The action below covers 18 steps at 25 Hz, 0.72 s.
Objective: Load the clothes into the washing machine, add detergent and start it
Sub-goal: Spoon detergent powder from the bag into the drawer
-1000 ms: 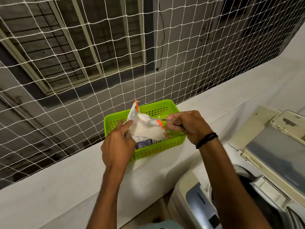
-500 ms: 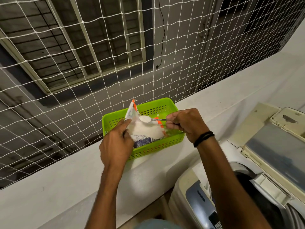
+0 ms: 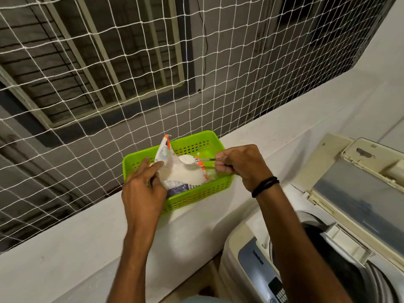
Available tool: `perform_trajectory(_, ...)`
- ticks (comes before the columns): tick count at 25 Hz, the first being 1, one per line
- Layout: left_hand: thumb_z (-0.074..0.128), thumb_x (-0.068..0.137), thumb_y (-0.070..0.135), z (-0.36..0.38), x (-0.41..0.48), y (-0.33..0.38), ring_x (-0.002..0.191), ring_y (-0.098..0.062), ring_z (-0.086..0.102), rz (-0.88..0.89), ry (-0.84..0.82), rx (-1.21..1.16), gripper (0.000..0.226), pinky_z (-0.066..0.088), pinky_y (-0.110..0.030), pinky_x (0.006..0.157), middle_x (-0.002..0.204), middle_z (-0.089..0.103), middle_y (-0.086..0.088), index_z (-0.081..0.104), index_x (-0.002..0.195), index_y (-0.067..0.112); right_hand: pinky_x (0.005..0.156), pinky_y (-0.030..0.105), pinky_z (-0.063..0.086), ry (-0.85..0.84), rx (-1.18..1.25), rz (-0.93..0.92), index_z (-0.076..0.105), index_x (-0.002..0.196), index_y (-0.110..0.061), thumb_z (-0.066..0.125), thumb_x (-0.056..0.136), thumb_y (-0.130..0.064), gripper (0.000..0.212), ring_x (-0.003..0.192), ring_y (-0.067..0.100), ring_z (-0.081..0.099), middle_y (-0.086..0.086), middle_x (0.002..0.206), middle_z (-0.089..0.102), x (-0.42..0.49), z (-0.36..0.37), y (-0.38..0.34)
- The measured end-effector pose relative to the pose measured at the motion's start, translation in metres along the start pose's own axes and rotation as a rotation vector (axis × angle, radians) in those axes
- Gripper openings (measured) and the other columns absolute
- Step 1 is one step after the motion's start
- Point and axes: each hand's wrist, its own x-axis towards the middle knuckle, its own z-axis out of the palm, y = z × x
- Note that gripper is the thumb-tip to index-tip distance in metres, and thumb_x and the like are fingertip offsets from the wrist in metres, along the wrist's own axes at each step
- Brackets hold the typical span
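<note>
An opened detergent packet, white with orange edges and full of white powder, stands in a bright green plastic basket on a pale ledge. My left hand holds the packet's left edge. My right hand grips the handle of a metal spoon heaped with white powder, held just above the packet's mouth. At the lower right is the top-loading washing machine, its lid folded up and the dark drum open.
A white rope net closes off the space above the ledge, right behind the basket. The machine's control panel faces me at the bottom. A black band circles my right wrist.
The spoon has come up out of the powder with a heaped load and now hovers over the packet's mouth. My left hand has slid slightly along the packet's edge.
</note>
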Motion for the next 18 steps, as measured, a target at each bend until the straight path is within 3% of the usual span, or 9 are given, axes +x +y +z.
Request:
perform_trajectory(3, 0.055, 0.085, 0.008, 0.009, -0.012, 0.015, 0.13, -0.026, 0.049, 0.015, 0.13, -0.116, 0.035, 0.041, -0.038, 0.109, 0.141, 0.059, -0.002, 0.077, 0.108, 0.022, 0.063, 0.032, 0.062, 0.029, 0.05, -0.014, 0.067, 0.076, 0.011, 0.055, 0.085, 0.014, 0.015, 0.059, 0.031, 0.062, 0.025, 0.077, 0.063, -0.01, -0.014, -0.003)
perform_trajectory(9, 0.059, 0.076, -0.014, 0.04, -0.041, 0.058, 0.116, -0.035, 0.055, 0.301, 0.323, -0.341, 0.034, 0.042, -0.048, 0.103, 0.127, 0.067, -0.009, 0.078, 0.093, 0.008, 0.072, 0.035, 0.062, 0.154, 0.095, -0.011, 0.068, 0.083, 0.015, 0.051, 0.082, 0.019, 0.017, 0.067, 0.033, 0.062, 0.022, 0.077, 0.063, -0.037, -0.065, -0.011)
perform_trajectory(11, 0.057, 0.075, -0.018, 0.054, -0.051, 0.073, 0.109, -0.036, 0.058, 0.361, 0.312, -0.372, 0.036, 0.042, -0.049, 0.1, 0.118, 0.07, -0.011, 0.078, 0.089, 0.007, 0.079, 0.039, 0.061, 0.227, 0.095, -0.009, 0.067, 0.087, 0.019, 0.055, 0.082, 0.02, 0.013, 0.071, 0.033, 0.063, 0.022, 0.078, 0.064, -0.048, -0.089, -0.01)
perform_trajectory(13, 0.053, 0.072, -0.021, 0.071, -0.061, 0.088, 0.104, -0.035, 0.06, 0.401, 0.257, -0.403, 0.038, 0.041, -0.038, 0.1, 0.113, 0.071, -0.011, 0.077, 0.087, 0.006, 0.082, 0.04, 0.06, 0.33, 0.107, 0.008, 0.065, 0.095, 0.023, 0.057, 0.082, 0.019, 0.015, 0.073, 0.032, 0.064, 0.022, 0.08, 0.065, -0.059, -0.118, -0.006)
perform_trajectory(16, 0.051, 0.073, -0.024, 0.102, -0.077, 0.108, 0.1, -0.032, 0.064, 0.45, 0.131, -0.431, 0.041, 0.033, -0.019, 0.099, 0.108, 0.072, -0.009, 0.077, 0.086, 0.005, 0.082, 0.037, 0.06, 0.451, 0.087, 0.025, 0.064, 0.098, 0.022, 0.056, 0.084, 0.018, 0.017, 0.072, 0.028, 0.065, 0.02, 0.08, 0.065, -0.078, -0.166, 0.008)
perform_trajectory(18, 0.052, 0.075, -0.023, 0.13, -0.091, 0.121, 0.098, -0.031, 0.065, 0.501, 0.016, -0.446, 0.041, 0.035, -0.016, 0.095, 0.105, 0.072, -0.007, 0.077, 0.089, 0.007, 0.074, 0.035, 0.06, 0.566, 0.136, 0.035, 0.063, 0.095, 0.023, 0.053, 0.084, 0.017, 0.016, 0.066, 0.024, 0.065, 0.019, 0.077, 0.064, -0.091, -0.203, 0.027)
